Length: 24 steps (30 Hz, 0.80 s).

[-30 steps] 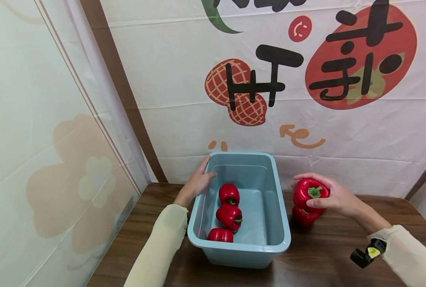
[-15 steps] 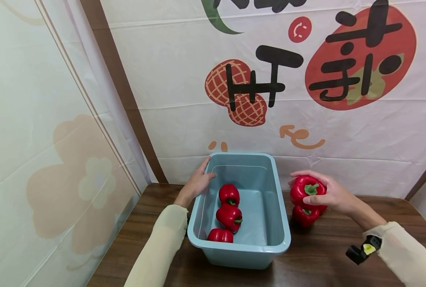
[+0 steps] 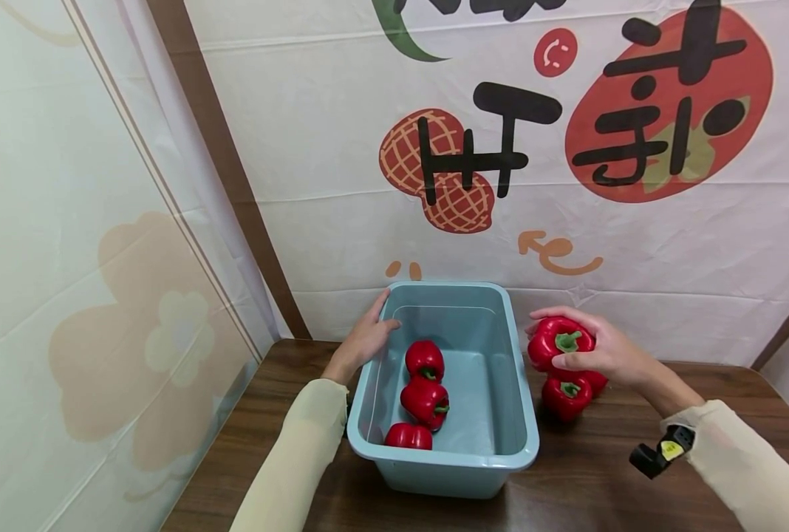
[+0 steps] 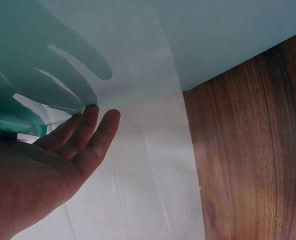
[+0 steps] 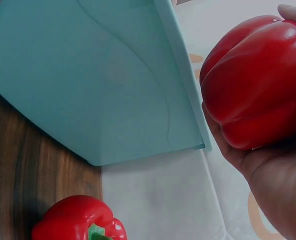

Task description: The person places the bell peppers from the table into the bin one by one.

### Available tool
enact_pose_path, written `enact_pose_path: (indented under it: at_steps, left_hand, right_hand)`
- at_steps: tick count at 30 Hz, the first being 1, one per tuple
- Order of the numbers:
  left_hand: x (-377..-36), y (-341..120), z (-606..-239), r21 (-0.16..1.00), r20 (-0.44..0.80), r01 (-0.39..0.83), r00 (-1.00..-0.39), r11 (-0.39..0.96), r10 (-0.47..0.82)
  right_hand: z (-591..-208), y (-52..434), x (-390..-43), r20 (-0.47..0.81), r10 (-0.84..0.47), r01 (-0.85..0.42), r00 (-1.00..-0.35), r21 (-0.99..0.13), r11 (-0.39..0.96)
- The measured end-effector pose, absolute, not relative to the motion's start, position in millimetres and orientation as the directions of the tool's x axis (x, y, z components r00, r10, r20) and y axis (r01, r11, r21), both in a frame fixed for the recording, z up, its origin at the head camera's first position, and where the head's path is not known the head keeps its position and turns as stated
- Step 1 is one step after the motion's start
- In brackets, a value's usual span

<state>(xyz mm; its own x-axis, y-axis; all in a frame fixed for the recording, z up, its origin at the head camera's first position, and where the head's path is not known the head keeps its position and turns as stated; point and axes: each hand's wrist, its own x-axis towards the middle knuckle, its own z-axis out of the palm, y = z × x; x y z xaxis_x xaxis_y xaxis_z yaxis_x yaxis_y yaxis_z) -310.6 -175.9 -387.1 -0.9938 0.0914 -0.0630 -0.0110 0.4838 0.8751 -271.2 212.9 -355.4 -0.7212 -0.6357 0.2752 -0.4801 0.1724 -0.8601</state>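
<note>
My right hand (image 3: 603, 355) grips a red bell pepper (image 3: 549, 347) with a green stem, raised just right of a light blue plastic tub (image 3: 527, 425). In the right wrist view that same pepper (image 5: 258, 82) sits between thumb and fingers, off the table. Below it, another bell pepper (image 3: 565, 401) rests on the table, with one more (image 3: 597, 381) partly hidden behind. At the tub's left rim my left hand (image 3: 364, 341) holds on, thumb over the edge inside. The left wrist view has its fingers (image 4: 95, 142) against the outer wall. Several bell peppers (image 3: 424, 403) lie along the tub's left side.
The tub stands on a dark wooden table (image 3: 587, 480). A white printed cloth (image 3: 315, 148) hangs close behind, and another cloth panel (image 3: 102, 295) borders the left. A black strap with a yellow label (image 3: 663, 451) hangs at the right wrist.
My right hand has lifted the bell pepper and shifted it left toward the tub, uncovering more of the peppers beneath. The left hand and tub have stayed put.
</note>
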Motion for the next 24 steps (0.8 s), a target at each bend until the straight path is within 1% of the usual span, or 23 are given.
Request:
enact_pose_path:
  at_steps: [8, 20, 24]
  left_hand:
    - [-310, -178, -388, 0.872, -0.067, -0.015, -0.994, 0.490, 0.088]
    - [-309, -176, -388, 0.876, -0.075, -0.024, -0.993, 0.481, 0.088]
    - [-310, -177, -387, 0.876, -0.075, -0.021, -0.993, 0.481, 0.094]
  right_hand:
    - [-351, 203, -271, 0.258, -0.633, -0.480, -0.730, -0.852, 0.207]
    - [-347, 193, -275, 0.259, -0.639, -0.462, -0.724, -0.870, 0.172]
    - [-345, 190, -277, 0.285, -0.643, -0.475, -0.711, -0.868, 0.141]
